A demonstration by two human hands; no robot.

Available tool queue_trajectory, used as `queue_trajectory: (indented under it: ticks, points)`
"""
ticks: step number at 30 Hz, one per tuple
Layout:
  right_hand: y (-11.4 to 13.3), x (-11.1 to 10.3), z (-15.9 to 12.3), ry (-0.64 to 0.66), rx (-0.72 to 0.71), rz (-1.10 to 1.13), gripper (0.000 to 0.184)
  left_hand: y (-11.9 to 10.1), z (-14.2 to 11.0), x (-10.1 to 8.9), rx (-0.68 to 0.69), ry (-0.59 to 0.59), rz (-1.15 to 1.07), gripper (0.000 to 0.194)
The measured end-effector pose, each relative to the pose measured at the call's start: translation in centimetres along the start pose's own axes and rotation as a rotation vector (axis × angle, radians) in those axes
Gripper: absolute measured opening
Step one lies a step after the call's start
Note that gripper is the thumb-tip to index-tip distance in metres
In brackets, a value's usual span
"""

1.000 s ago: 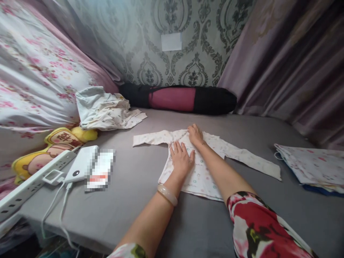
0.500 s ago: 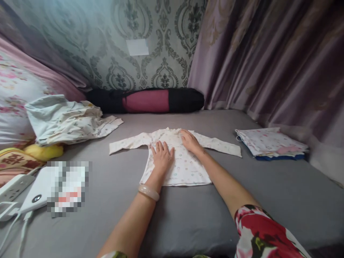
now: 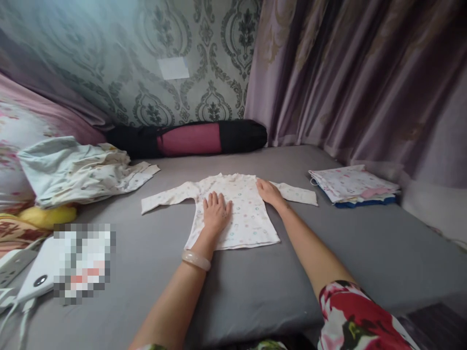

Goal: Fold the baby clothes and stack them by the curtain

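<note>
A small white long-sleeved shirt (image 3: 248, 218) with a scattered small print lies spread out on the grey sheet, collar pointing away from me and sleeves out to both sides. My left hand (image 3: 217, 214) rests flat on the left half of its front, fingers apart, gripping nothing. A pale bangle (image 3: 196, 260) circles my left wrist. At the shirt's right shoulder, where the sleeve begins, my right hand (image 3: 270, 193) lies on the fabric. Its fingers are close together and slightly bent, fingertips on the cloth, with no cloth visibly pinched.
A folded clothes stack (image 3: 353, 187) sits at the right. Crumpled clothes (image 3: 80, 170) lie at the left, near a yellow plush thing (image 3: 49, 216). A white device (image 3: 47, 267) with cables and a power strip (image 3: 16, 267) are front left. A black-and-maroon long bag (image 3: 189, 138) lies along the wall.
My right hand has slid from near the collar to the right shoulder of the shirt. My left hand stays on the front. The view has shifted slightly to the right.
</note>
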State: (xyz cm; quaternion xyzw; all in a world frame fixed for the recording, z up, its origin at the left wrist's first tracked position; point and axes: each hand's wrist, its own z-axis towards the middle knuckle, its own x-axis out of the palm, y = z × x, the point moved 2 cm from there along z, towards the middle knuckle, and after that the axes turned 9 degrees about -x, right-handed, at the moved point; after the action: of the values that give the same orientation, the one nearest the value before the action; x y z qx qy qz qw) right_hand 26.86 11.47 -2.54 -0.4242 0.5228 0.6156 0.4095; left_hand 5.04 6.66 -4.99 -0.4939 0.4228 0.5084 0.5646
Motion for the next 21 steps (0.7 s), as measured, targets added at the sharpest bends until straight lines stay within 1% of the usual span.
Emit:
queue_trajectory:
  ticks: [3, 7, 10, 13, 17, 21]
  points:
    - [-1.8, -0.9, -0.4, -0.014, 0.088, 0.042, 0.042, 0.0, 0.1, 0.1, 0.001, 0.007, 0.005, 0.06]
    - [-4.5, -2.0, -1.5, -0.064, 0.167, 0.076, 0.043, 0.0, 0.1, 0.2, 0.001, 0.002, 0.004, 0.06]
    - [-6.6, -2.8, -2.5, -0.15, 0.251, 0.128, 0.043, 0.0, 0.0, 0.2, -0.003, 0.005, 0.01, 0.06]
    - [-8.4, -3.5, -3.5, -0.255, 0.368, 0.167, 0.041, 0.0, 0.0, 0.3, 0.001, 0.008, 0.019, 0.06]
    - [-9.5, -3.9, -4.9, -0.311, 0.48, 0.104, 0.04, 0.0, 0.1, 0.3, 0.006, 0.009, 0.029, 0.06]
    - [-9.3, -4.1, -6.0, -0.348, 0.51, -0.076, 0.042, 0.0, 0.0, 0.3, 0.007, 0.012, 0.04, 0.06]
